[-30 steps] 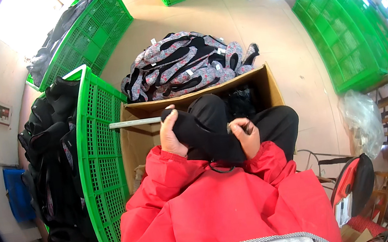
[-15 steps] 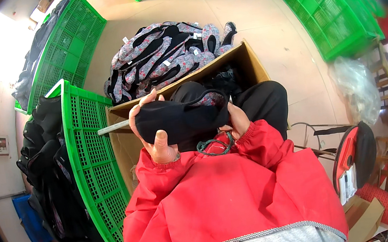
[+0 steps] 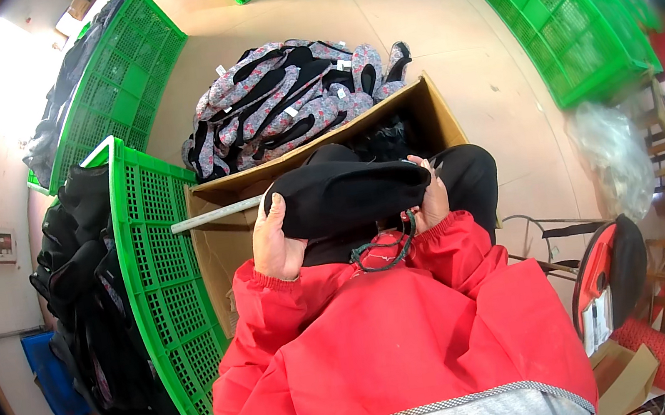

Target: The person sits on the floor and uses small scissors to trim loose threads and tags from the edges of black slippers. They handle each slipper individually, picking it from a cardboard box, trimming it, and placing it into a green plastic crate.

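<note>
Black cloth (image 3: 348, 195), bunched a second ago, now lies stretched flat between left hand (image 3: 274, 244) and right hand (image 3: 432, 198), both gripping its ends.

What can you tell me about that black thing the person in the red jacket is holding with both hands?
The black item looks like a soft fabric piece, plain and matte, with a rounded, elongated shape lying roughly level across the person's front. The left hand grips its left end, thumb over the top edge; the right hand clasps its right end. It is held above an open cardboard box and the person's dark trousers. A thin dark-green cord loops just below it; whether the cord is attached cannot be told.
</note>
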The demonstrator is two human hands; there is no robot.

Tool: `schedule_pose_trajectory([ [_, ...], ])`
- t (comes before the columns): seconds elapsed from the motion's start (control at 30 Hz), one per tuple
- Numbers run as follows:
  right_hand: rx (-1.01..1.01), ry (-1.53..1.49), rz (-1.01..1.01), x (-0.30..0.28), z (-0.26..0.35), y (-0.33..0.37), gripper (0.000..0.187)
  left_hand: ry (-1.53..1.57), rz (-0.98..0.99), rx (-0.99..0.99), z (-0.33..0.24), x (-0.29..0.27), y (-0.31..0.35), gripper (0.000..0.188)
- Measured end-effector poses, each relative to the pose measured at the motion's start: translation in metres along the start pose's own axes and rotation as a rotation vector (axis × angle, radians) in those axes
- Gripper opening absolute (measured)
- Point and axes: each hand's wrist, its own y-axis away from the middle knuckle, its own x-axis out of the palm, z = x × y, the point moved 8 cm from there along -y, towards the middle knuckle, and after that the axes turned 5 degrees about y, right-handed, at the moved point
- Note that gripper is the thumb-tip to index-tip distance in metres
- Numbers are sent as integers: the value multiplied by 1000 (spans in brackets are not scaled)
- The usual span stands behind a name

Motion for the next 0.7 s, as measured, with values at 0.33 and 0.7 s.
schedule_pose_trajectory([
  [0.33, -23, 123, 31, -19, -6, -19, 35, -217, 132, -353, 1, -5, 37, 53],
  [0.7, 17, 338, 126, -10, -28, -25, 39, -883, -75, -111, 7, -48, 54, 38],
])
